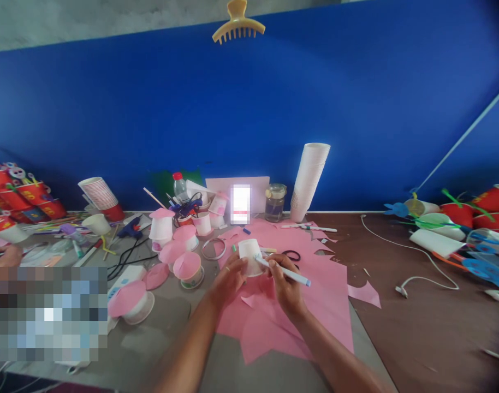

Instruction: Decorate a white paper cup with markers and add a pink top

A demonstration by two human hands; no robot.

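My left hand (235,271) is closed around the side of a white paper cup (248,250), which is upside down over pink paper. In my right hand (288,284) is a white marker pen with a light blue end (295,275), its tip against the cup. Small blue marks show on the cup wall beside the tip. Under both hands lies a large sheet of pink paper (327,305) with jagged cut edges. Black-handled scissors (292,255) lie just behind my right hand, partly hidden.
Several cups with pink paper tops (187,266) stand to the left, near a tape roll (214,249). A tall stack of paper cups (310,180) leans by a glass jar (275,202). Another person's hand (6,262) is at far left. A white cable (421,251) crosses the brown table.
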